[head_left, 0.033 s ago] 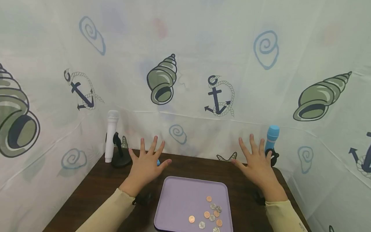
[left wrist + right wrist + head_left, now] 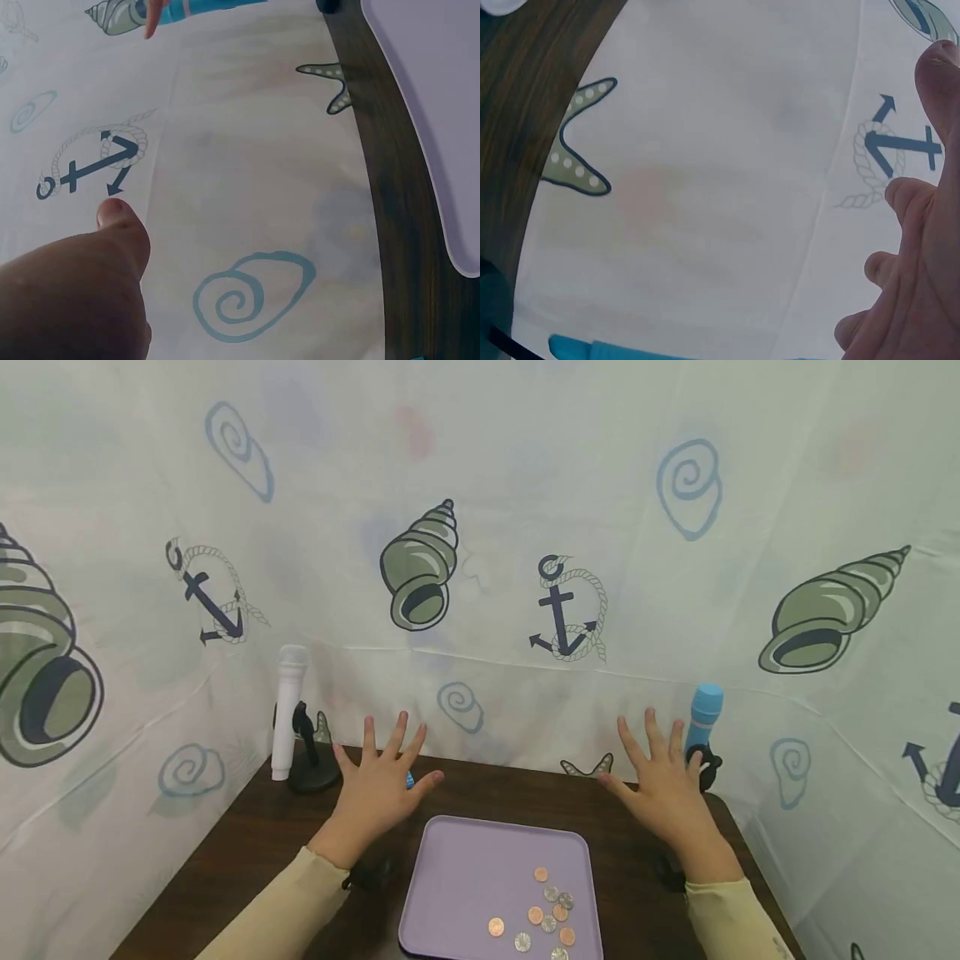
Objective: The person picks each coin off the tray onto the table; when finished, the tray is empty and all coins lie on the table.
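Observation:
Both hands are raised over the far part of the dark table, fingers spread and holding nothing. My left hand (image 2: 375, 789) is beyond the left side of a lavender tray (image 2: 465, 852); its thumb (image 2: 124, 232) shows in the left wrist view. Opposite it, my right hand (image 2: 663, 785) hovers beyond the tray's right side, its palm (image 2: 922, 277) at the edge of the right wrist view. Several copper-coloured coins, one a loose copper coin (image 2: 497, 927), and several silver-coloured coins, one a silver coin (image 2: 522, 942), lie scattered over the tray's near right part.
A white microphone (image 2: 287, 718) leans on a black stand (image 2: 313, 768) at the table's back left. At the back right stands a blue microphone (image 2: 703, 714) in a black holder. Something small and blue (image 2: 409, 781) is mostly hidden behind my left hand. A printed cloth (image 2: 495, 568) hangs behind the table (image 2: 510, 789).

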The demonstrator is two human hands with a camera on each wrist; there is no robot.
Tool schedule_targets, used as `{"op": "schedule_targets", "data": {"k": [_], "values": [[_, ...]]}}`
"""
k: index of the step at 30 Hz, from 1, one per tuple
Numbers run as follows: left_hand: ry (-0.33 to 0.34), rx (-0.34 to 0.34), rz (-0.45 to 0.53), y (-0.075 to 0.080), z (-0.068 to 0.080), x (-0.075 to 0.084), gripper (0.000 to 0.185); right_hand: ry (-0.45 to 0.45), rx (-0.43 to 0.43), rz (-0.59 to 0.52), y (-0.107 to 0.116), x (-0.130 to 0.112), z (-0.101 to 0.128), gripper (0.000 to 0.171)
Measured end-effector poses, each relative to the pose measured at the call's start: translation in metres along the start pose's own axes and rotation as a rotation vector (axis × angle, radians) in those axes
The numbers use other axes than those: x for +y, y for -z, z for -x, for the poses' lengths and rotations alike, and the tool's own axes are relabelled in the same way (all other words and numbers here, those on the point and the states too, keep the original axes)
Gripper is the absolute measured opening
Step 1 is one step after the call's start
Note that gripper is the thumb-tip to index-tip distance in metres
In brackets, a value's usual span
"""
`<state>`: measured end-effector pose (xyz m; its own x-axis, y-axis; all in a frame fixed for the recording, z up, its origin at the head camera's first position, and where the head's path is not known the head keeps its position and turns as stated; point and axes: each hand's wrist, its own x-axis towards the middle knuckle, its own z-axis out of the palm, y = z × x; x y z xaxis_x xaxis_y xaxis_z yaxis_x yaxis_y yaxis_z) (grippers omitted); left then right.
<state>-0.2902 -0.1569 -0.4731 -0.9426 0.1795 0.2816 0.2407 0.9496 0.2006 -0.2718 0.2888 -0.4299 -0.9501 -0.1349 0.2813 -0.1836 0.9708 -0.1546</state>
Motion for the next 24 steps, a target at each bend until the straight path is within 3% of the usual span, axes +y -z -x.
{"op": "schedule_targets", "data": {"k": [8,13,17,20,24], "values": [[0.003,-0.014,0.078,-0.01,0.011,-0.008,0.096,0.008,-0.013,-0.054,-0.01,-0.004,0.007,0.102],[-0.024,-0.003,0.192,-0.021,0.028,-0.014,0.09,0.033,0.016,-0.098,-0.016,-0.006,0.024,0.1],[0.033,-0.011,0.398,-0.044,0.046,-0.018,0.083,0.065,0.024,-0.148,-0.019,-0.012,0.034,0.1],[0.114,-0.035,0.601,-0.069,0.055,-0.017,0.077,0.076,0.025,-0.157,-0.019,-0.017,0.04,0.098],[0.163,-0.055,0.838,-0.104,0.06,-0.016,0.06,0.081,0.017,-0.174,-0.017,-0.026,0.045,0.098]]}}
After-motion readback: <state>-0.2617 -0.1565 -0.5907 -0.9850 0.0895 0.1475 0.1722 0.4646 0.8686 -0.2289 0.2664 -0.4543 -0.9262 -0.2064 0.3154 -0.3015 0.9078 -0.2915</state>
